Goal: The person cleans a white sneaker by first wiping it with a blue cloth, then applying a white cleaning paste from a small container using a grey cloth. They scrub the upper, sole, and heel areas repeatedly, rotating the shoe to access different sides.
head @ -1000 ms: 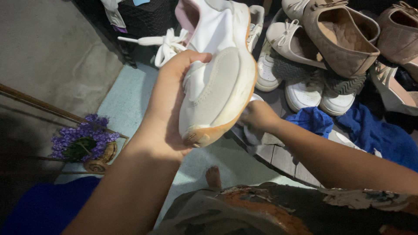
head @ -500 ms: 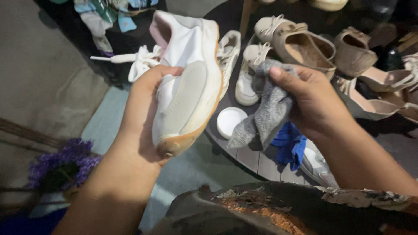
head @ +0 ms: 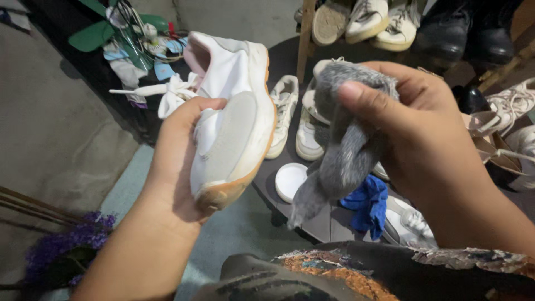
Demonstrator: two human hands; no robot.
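Observation:
My left hand (head: 175, 153) grips a white sneaker (head: 234, 111) with a tan sole edge, held on its side with the toe pointing down toward me and its white laces hanging out to the left. My right hand (head: 423, 139) is raised beside it, closed on a grey cloth (head: 343, 145) that hangs down from my thumb and fingers. The cloth and the sneaker are a little apart, not touching.
A dark round slatted table (head: 329, 223) below holds a white round lid (head: 291, 181), a blue cloth (head: 368, 203) and several white and beige shoes (head: 281, 114). More shoes (head: 362, 19) stand at the back. Purple flowers (head: 67, 245) sit low left.
My right hand came up from the table with the grey cloth and now holds it higher and closer to the sneaker. The view has tilted up slightly.

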